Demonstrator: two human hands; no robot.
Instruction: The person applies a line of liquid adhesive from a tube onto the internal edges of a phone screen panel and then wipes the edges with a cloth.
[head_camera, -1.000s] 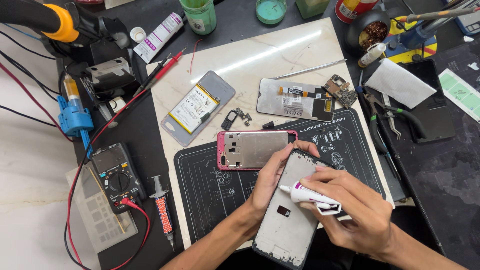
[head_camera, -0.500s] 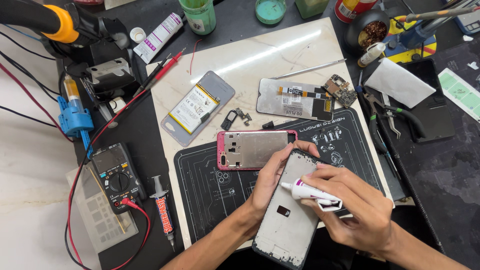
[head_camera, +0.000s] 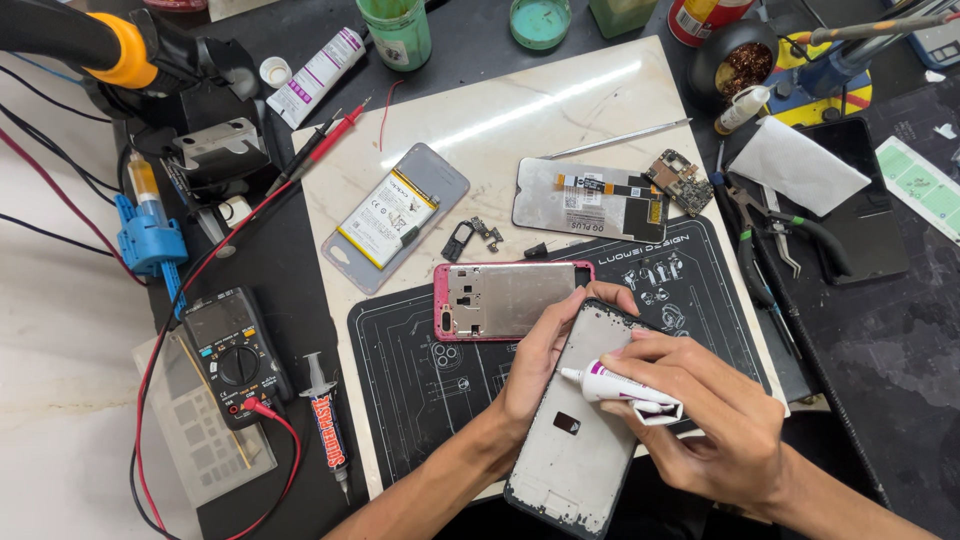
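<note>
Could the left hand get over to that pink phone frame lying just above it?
Probably yes: the left hand lies right beside the pink phone frame with nothing between them, though it is gripping the grey phone frame and would have to let go.

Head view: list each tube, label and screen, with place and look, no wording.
Glue tube: white, purple band, in right hand.
Second tube: white and purple, top left.
Battery label: white and yellow rectangle.
Meter screen: dark, lower left.

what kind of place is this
Most likely a phone repair bench: a multimeter with red leads, an opened phone frame steadied by the left hand, and a loose phone battery on the mat.
</note>
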